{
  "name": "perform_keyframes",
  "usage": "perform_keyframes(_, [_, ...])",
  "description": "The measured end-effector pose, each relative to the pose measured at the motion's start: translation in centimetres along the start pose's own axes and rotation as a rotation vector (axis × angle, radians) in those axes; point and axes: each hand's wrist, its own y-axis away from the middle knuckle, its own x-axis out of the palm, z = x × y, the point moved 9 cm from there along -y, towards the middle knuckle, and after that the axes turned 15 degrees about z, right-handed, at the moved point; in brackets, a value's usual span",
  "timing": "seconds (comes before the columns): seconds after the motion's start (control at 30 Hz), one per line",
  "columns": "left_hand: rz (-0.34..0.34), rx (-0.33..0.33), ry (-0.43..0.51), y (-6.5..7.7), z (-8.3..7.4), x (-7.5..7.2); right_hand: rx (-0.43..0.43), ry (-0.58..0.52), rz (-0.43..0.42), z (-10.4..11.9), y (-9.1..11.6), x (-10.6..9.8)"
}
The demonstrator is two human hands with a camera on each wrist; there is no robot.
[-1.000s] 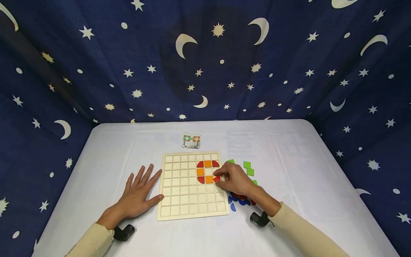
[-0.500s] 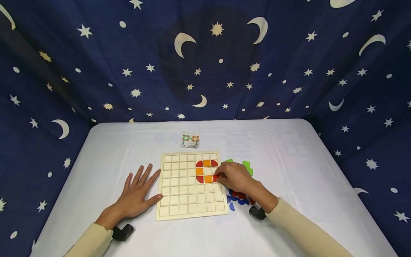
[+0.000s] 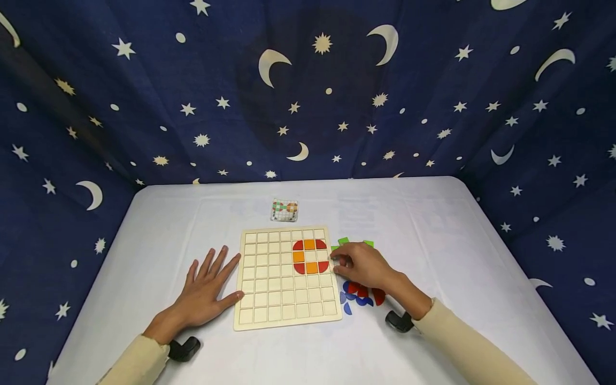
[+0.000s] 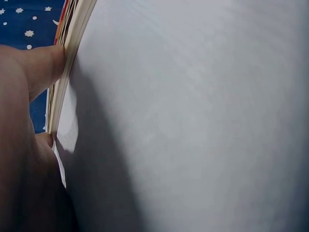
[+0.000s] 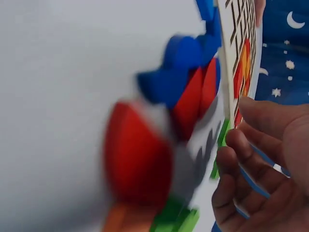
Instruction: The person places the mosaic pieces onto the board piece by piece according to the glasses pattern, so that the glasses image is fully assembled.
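A cream grid board [image 3: 268, 293] lies on the white table. On its upper right part, red quarter-round tiles sit at the corners of a ring, with orange square tiles [image 3: 299, 257] between them; the lower right red tile [image 3: 323, 266] lies in its cell. My left hand [image 3: 204, 299] is flat with fingers spread, its thumb and forefinger touching the board's left edge. My right hand [image 3: 363, 264] hovers by the right edge, fingers loosely bent. In the right wrist view, nothing shows between that hand's thumb and fingers [image 5: 235, 140].
Blue tiles [image 3: 350, 297] and red tiles [image 3: 378, 297] lie in a pile right of the board. Green tiles [image 3: 343, 241] lie beyond, partly behind the right hand. A small pattern card [image 3: 285, 210] is behind the board. A starry blue curtain [image 3: 308, 107] surrounds the table.
My right hand pressed the red quarter-round tile into the ring's lower right cell and let go. It has moved right, off the tile. The left hand has stayed put.
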Motion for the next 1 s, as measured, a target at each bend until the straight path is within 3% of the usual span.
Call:
perform_keyframes(0.2, [0.057, -0.045, -0.022, 0.0, 0.0, 0.0, 0.098, -0.012, 0.000, -2.8, 2.9, -0.4])
perform_keyframes(0.43, [0.059, -0.045, -0.022, 0.1, 0.1, 0.0, 0.151, 0.056, -0.060, -5.3, 6.4, -1.0])
perform_keyframes(0.73, [0.047, -0.030, -0.017, 0.0, 0.0, 0.0, 0.015, -0.081, 0.007, -6.4, 8.3, -1.0])
perform_keyframes(1.0, [0.040, -0.026, -0.015, -0.1, 0.2, 0.2, -0.025, -0.167, 0.035, -6.4, 9.0, -0.3])
